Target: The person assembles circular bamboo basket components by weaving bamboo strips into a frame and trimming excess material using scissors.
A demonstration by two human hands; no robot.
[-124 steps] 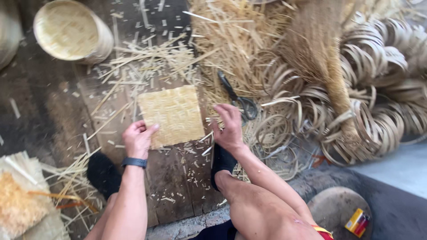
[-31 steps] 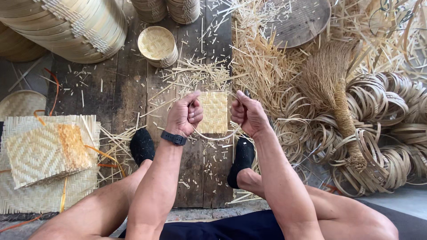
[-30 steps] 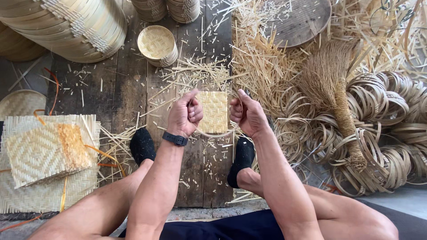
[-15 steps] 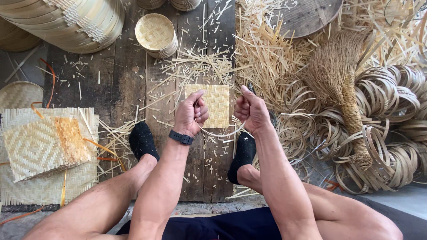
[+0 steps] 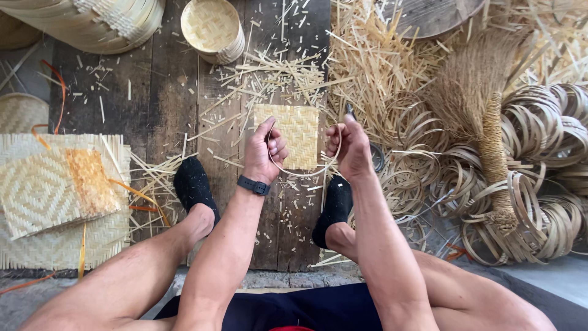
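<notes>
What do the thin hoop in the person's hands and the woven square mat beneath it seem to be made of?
The thin hoop looks like a split bamboo or cane strip: pale, bare, bent into a curve. The woven square mat seems to be flat bamboo-like strips, matt yellow, in a checked weave.

woven square (image 5: pixel 298 135) on planks (image 5: pixel 165 116) between feet; round basket (image 5: pixel 211 27) beyond; hoops (image 5: pixel 539 159) right.

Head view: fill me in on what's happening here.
A person sits on a plank floor, both hands raised and bending a thin bamboo strip into a loop; the left hand pinches one end, the right hand the other. Below them lies a small square woven mat between the feet. Woven sheets lie to the left, a round basket sits above, and coiled bamboo hoops pile up at right.
</notes>
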